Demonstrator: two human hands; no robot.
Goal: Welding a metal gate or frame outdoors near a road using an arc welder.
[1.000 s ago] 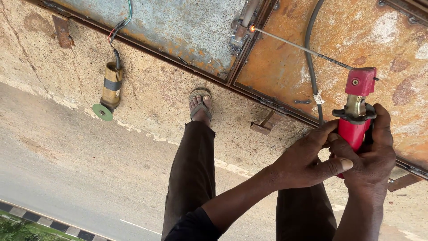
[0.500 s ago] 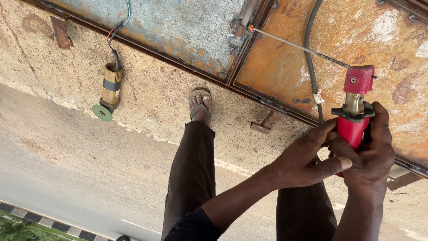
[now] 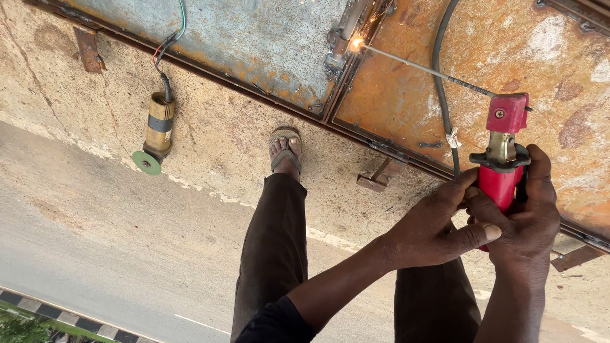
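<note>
Nearest to us, our right hand (image 3: 530,209) wraps tight round the red electrode holder (image 3: 502,165) and our left hand (image 3: 438,225) closes over it from the side, thumb laid across — the insulated grip is the place to hold, and we judge it stiff, fairly light, hot toward the metal clamp. From it the thin, brittle-coated welding rod (image 3: 419,67) reaches to a spark (image 3: 356,43) on the rusty steel frame (image 3: 406,149). Farther left, a brass-bodied grinder (image 3: 157,130) with a green disc lies on rough concrete (image 3: 210,146).

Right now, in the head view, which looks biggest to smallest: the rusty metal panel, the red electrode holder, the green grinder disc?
1. rusty metal panel
2. red electrode holder, though it is nearer the camera
3. green grinder disc
</note>
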